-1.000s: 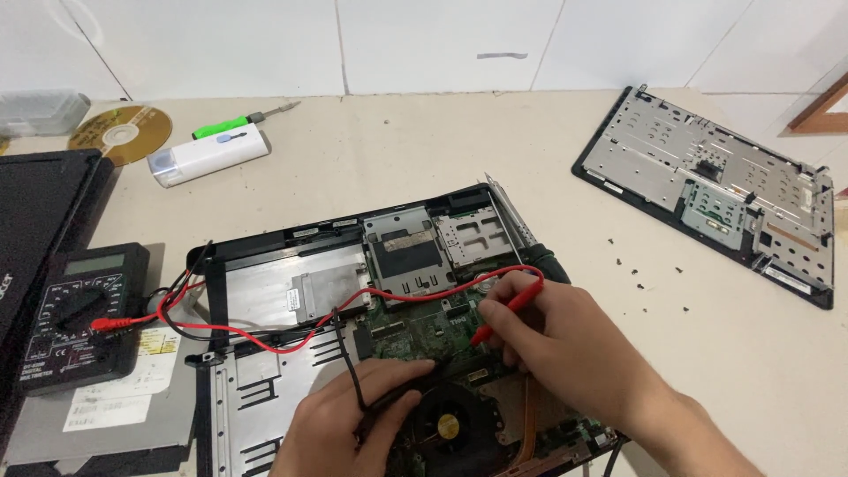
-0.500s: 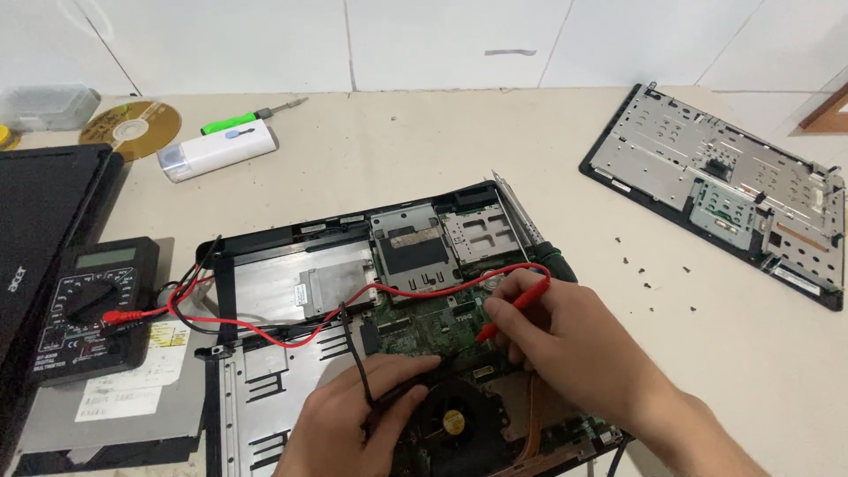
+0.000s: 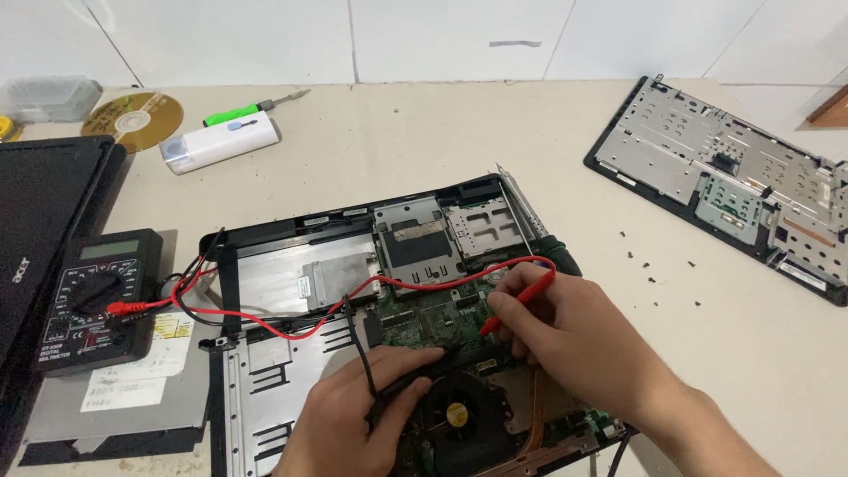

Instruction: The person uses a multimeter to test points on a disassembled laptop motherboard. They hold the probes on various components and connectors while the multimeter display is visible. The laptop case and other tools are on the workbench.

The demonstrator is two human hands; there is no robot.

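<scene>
- Worked at a beige tabletop (image 3: 424, 132) under a white tiled wall, with the opened laptop base (image 3: 291, 265) lying near the front edge and the multimeter (image 3: 93, 300) just to its left.
- Pinched the red probe (image 3: 521, 300) between closed fingers of the right hand (image 3: 574, 340), tip down on the green circuit board (image 3: 424, 314).
- Gripped the black probe (image 3: 402, 384) in the curled left hand (image 3: 353, 424), just beside the fan (image 3: 455, 415).
- Judged as mid-measurement — called next for steady tips and a glance at the meter.

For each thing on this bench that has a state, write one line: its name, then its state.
Laptop base: opened, board exposed.
Multimeter: leads plugged in.
Red probe: held by right hand.
Black probe: held by left hand.
Top cover: removed, underside up.
</scene>
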